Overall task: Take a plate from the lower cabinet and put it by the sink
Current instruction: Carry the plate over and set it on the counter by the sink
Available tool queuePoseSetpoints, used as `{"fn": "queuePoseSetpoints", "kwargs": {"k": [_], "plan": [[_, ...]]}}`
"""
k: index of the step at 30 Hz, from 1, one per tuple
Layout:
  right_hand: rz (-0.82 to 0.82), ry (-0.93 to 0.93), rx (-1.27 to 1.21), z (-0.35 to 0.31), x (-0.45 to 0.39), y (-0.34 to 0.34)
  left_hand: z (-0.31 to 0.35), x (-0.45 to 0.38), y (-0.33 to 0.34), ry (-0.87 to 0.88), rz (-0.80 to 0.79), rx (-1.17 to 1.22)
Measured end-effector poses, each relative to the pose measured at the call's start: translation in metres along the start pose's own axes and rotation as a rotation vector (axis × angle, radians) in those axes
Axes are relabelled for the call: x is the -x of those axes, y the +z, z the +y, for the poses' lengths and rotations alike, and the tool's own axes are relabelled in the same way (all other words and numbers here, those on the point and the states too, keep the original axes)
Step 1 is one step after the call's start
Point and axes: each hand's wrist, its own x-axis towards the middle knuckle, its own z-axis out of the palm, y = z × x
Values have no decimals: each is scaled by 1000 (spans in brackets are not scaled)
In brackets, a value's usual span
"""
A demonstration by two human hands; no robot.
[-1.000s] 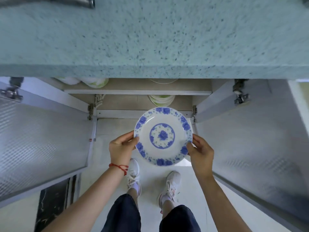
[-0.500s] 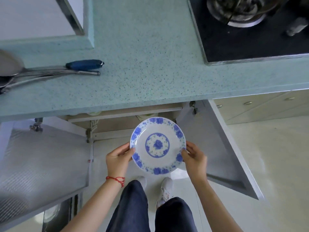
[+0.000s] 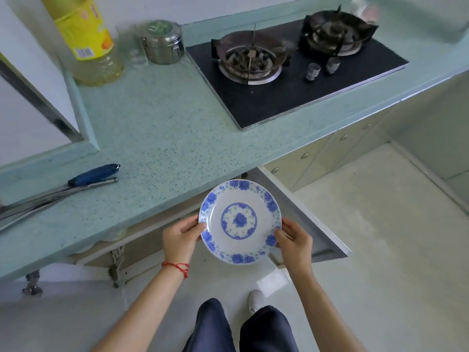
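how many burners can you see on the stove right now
2: one burner at the near left of the black stove, the other at its far right. None look hidden.

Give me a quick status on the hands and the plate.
Left hand and right hand grip opposite rims of the plate. Plate out of cabinet, held level in front of the counter. Cabinet door open at right.

Bright, even daylight fills the frame with only soft shadows under the table (image 3: 162,138) edge, while wide-angle distortion bends lines at the borders and motion blur smears the upper corners, the bottle (image 3: 86,36) included.
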Motion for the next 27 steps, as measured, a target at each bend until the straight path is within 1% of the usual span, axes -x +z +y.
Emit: {"fn": "queuePoseSetpoints", "kwargs": {"k": [6,14,23,27], "plan": [[172,-33,-81,-17,17,-25,21,-6,24,48,-151,-84],[400,-54,-79,-18,39,-74,45,5,74,49,-309,-146],[612,-18,-162,-6,79,-156,52,56,156,97,-551,-168],[719,1,-175,6,105,-199,45,86,197,48,-661,-168]]}}
